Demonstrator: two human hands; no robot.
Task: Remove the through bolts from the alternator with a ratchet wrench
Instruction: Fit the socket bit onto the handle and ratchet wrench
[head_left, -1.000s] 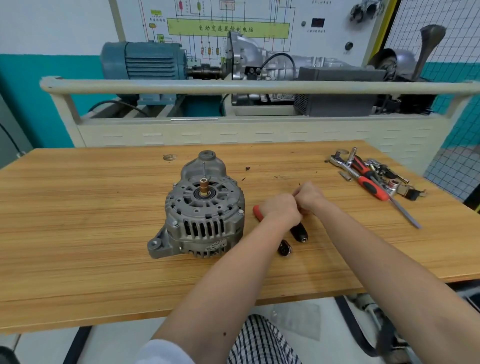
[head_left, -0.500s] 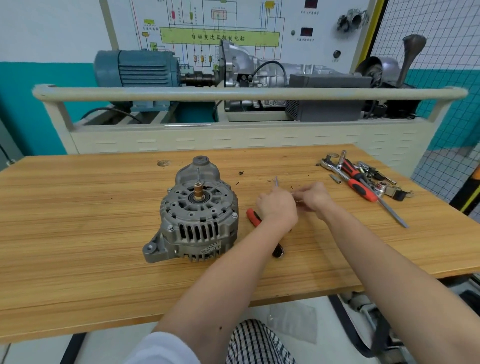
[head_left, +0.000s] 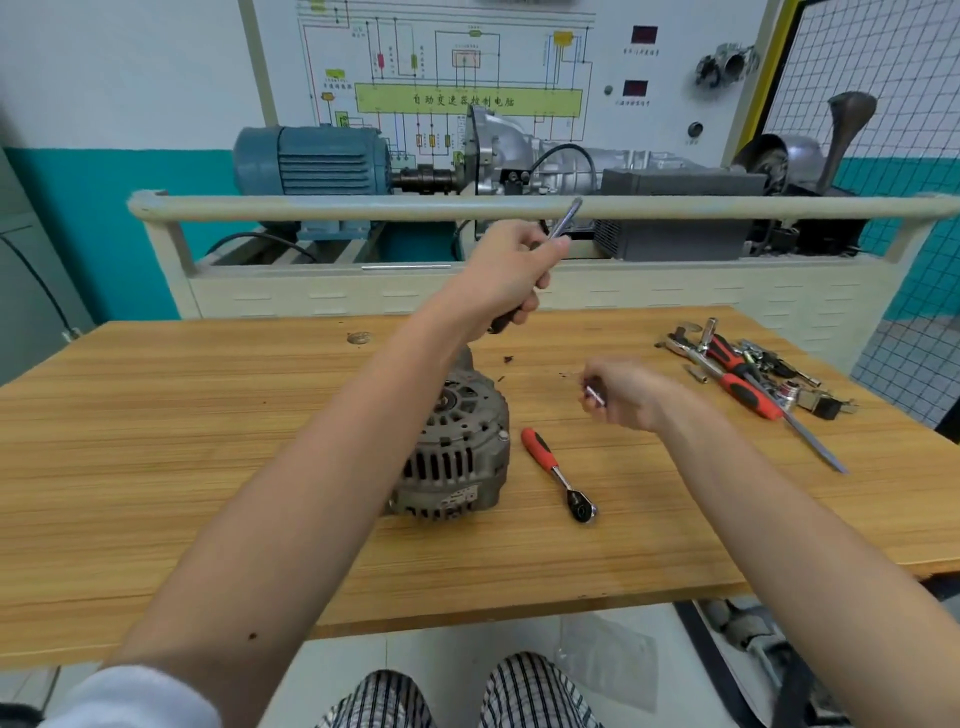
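The grey alternator (head_left: 457, 452) stands on the wooden table (head_left: 208, 467), partly hidden by my left forearm. To its right lies a ratchet wrench (head_left: 558, 473) with a red and black handle, untouched. My left hand (head_left: 511, 273) is raised above the table's far edge and grips a long metal extension bar (head_left: 566, 215) with a dark socket end below the fist. My right hand (head_left: 621, 392) hovers just over the table right of the alternator and pinches a small silver metal piece (head_left: 595, 395).
A pile of tools (head_left: 753, 374), with red-handled wrenches, sockets and a long flat blade, lies at the table's right end. Behind the table runs a beige rail (head_left: 363, 208) in front of a trainer stand with a blue motor (head_left: 311, 161) and gearbox.
My left hand has lifted from the table up and away, carrying the extension bar. My right hand stayed low with the small metal piece. The ratchet wrench now lies uncovered.
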